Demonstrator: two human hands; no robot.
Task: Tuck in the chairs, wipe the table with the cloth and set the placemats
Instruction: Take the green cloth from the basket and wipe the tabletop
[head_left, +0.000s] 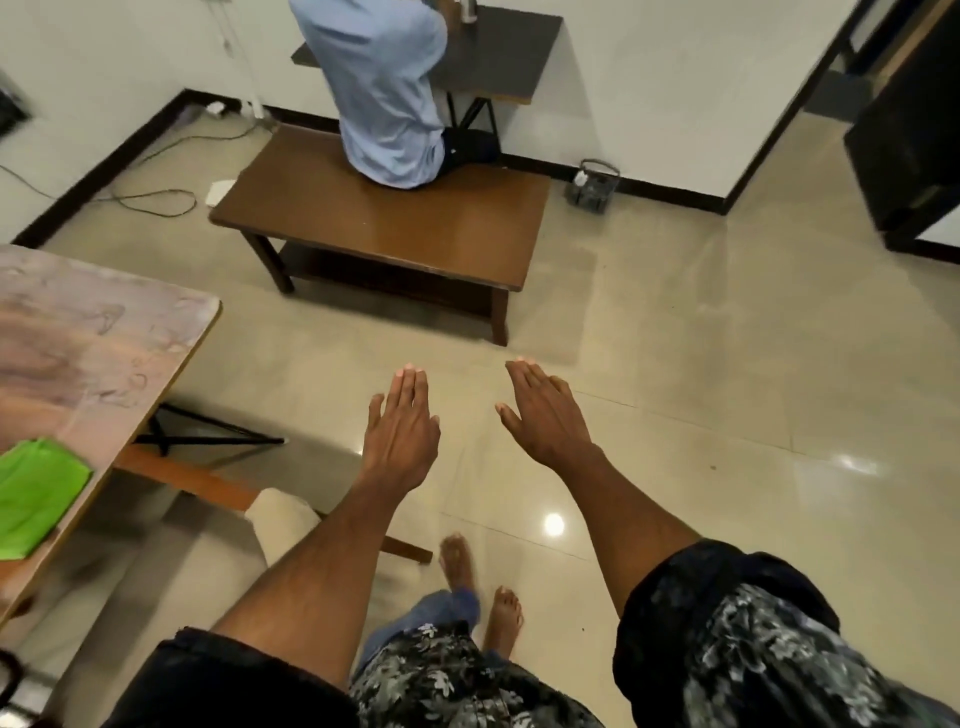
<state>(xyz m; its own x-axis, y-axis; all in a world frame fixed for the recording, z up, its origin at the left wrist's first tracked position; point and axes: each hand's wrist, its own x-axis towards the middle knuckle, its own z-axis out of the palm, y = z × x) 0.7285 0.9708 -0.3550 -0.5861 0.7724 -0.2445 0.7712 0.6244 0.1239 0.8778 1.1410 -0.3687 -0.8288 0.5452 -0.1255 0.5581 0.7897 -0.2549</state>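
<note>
The dining table (93, 343) with a worn, patterned top fills the left edge of the view. A green cloth (36, 493) lies on its near part. Under the table's edge a chair with a pale cushion (283, 525) and a wooden frame shows in part. My left hand (400, 431) and my right hand (545, 415) are stretched out over the floor, palms down, fingers straight, holding nothing. Both hands are to the right of the table and touch nothing. No placemats are in view.
A low brown wooden table (384, 228) stands ahead, with a person in a light blue shirt (384, 98) seated on it. Cables (156, 202) lie on the floor at the far left. A dark cabinet (914, 150) stands at the right. The tiled floor (727, 395) is glossy.
</note>
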